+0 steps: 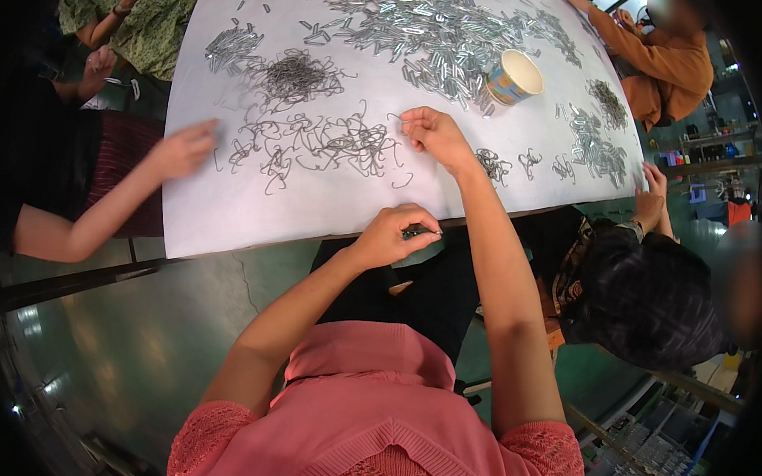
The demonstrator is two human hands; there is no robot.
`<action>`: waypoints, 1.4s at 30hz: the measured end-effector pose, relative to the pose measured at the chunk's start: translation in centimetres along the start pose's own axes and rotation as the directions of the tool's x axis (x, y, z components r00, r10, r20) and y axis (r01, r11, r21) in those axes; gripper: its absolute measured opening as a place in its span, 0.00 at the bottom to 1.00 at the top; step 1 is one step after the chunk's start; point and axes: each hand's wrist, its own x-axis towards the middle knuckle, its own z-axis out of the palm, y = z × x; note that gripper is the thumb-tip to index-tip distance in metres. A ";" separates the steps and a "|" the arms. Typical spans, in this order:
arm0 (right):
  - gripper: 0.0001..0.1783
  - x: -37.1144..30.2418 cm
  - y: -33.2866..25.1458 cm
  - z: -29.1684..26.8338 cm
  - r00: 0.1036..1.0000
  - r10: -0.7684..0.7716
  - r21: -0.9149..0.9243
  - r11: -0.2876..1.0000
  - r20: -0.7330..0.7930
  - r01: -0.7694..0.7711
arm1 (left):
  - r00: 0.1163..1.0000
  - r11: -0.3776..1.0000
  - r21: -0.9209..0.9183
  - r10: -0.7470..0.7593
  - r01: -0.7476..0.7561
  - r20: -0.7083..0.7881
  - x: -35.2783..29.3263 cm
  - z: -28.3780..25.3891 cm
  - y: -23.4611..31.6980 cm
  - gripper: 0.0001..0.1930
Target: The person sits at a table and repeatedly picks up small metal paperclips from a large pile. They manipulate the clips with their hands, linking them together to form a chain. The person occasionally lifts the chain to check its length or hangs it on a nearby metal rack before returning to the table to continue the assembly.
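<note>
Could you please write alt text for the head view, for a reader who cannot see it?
A person's right hand has a thin wire hook at its fingertips, beside a loose pile of hooks on a white table; the left hand curls by the near edge. Silver metal pieces and a paper cup lie beyond, with other people around.

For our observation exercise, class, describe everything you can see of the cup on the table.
The cup looks like paper: round, with a pale rim and inside, and a wall patterned in blue and tan. It appears to stand upright on the white tabletop, open mouth up, beyond and to the right of the person's right hand. No hand touches it. Slim silvery metal pieces crowd its left side; whether any touch it is hard to tell.
</note>
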 end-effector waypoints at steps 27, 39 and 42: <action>0.07 -19.3 2.3 4.0 0.865 0.132 0.427 0.898 -0.484 0.102 | 0.958 0.994 0.086 -0.041 0.069 -0.284 -1.5 3.4 1.6 0.09; 0.03 -20.9 2.9 6.2 0.713 -0.199 0.124 0.919 -0.673 0.373 | 0.923 0.889 0.437 0.276 -0.138 -0.269 3.8 -2.0 2.0 0.13; 0.03 -21.3 2.3 6.1 0.716 -0.220 0.100 0.921 -0.663 0.375 | 0.914 0.716 0.691 0.343 -0.103 -0.219 10.7 -6.1 -0.3 0.09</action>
